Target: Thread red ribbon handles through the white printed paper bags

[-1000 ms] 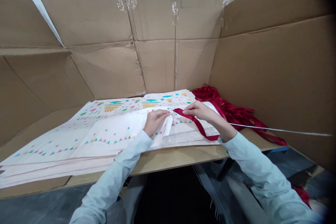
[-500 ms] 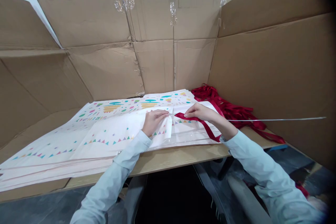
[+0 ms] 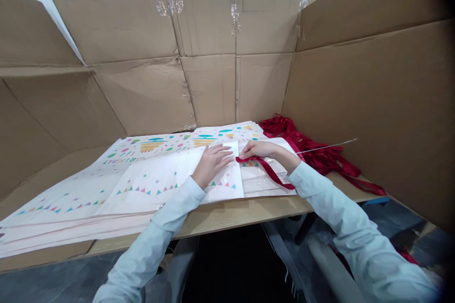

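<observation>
My left hand (image 3: 211, 164) lies with its fingers spread on the white printed sheet (image 3: 135, 175), near its right edge. My right hand (image 3: 259, 148) pinches a red ribbon (image 3: 270, 173) just beyond that edge; the ribbon's tail hangs down to the right over the stack. A thin pale rod (image 3: 327, 146) sticks out to the right from behind my right hand. Where its other end sits is hidden by the hand. The sheet carries coloured bunting and stars, and more printed sheets lie beneath and behind it.
A heap of red ribbons (image 3: 313, 149) lies at the right end of the wooden table (image 3: 245, 210). Tall cardboard panels (image 3: 209, 85) enclose the back and both sides. The stack's lower layers show along the table's front edge.
My left hand has opened from a pinch and now lies on the sheet, whose right edge is flatter. My right hand moved slightly left with the ribbon, and the rod tilted and shows less length.
</observation>
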Demonstrator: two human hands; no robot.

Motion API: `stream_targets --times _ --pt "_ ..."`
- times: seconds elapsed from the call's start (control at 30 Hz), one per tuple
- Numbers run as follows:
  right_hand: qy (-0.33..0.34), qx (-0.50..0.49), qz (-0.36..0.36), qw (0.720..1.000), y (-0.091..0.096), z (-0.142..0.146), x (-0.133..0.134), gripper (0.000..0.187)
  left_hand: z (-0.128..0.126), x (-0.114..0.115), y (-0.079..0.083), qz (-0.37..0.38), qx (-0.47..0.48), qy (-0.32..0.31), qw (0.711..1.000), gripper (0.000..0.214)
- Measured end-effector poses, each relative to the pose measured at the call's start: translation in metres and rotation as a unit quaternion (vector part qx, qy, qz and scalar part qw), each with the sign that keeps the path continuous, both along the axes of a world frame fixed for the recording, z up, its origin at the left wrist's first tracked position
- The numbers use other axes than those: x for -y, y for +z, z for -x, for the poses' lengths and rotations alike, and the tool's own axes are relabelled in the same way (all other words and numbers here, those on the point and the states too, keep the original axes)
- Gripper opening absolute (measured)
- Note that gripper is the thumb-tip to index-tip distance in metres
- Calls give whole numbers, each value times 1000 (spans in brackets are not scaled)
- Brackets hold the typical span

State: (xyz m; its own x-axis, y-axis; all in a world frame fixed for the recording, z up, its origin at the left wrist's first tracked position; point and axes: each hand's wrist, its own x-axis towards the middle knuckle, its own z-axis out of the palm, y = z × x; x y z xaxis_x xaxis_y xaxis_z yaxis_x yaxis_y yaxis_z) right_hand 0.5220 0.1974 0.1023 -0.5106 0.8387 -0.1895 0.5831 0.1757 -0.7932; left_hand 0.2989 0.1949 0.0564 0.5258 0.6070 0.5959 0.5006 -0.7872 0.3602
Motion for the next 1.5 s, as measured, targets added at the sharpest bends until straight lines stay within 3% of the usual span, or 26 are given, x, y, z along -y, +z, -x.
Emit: stream_targets --times 0.1,0.2,0.37,0.5,0.6,0.73,0.97,1.1,1.3,1.5 --pt "12 18 -43 999 2 -1 5 31 14 10 1 -12 -104 13 994 43" --pt "6 29 -96 995 2 2 5 27 22 17 -5 4 -184 -16 983 55" --pt "-57 28 -187 980 -14 19 -7 9 21 16 -14 -34 -220 14 975 53" --pt "-123 14 -304 945 -29 30 -10 16 19 13 -19 -77 -235 66 967 49" --pt "-131 11 -383 914 -32 26 -6 23 15 15 -20 -81 -246 87 962 47" --pt "-101 60 -379 918 -29 -14 3 23 7 18 -22 -79 -236 113 962 49" --pt "-125 202 -382 893 -24 -129 28 28 2 12 -34 -118 -237 67 962 51" --pt "-100 245 -418 869 -29 -156 36 30 5 11 -38 -129 -238 63 960 50" --pt "-71 329 -463 820 -40 -137 36 27 4 9 -42 -135 -224 76 962 51" --pt "-9 321 -456 830 -37 -54 20 26 3 9 -42 -143 -231 76 959 51"
